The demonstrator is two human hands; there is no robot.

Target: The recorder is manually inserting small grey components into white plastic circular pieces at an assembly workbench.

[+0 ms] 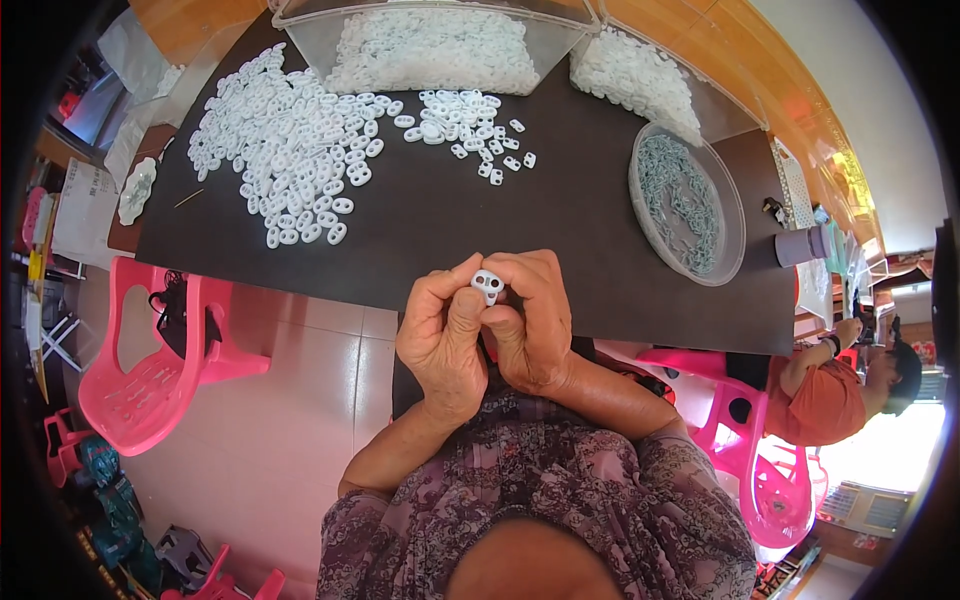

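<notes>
A white two-hole cord stopper (487, 286) sits pinched between my fingertips, above the near edge of the dark table (580, 230). My left hand (443, 335) grasps it from the left, thumb pressed up beneath; my right hand (532, 320) clamps it from the right. Farther out lie loose white stoppers (290, 145), and a round clear tub of grey parts (686, 200).

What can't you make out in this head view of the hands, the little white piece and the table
- White two-hole piece: lower part hidden by the left hand and right hand pinching it.
- Clear bin of white pieces: far side cut off by the top edge.
- Grey parts in the round clear tub: too small to tell their shape.
</notes>
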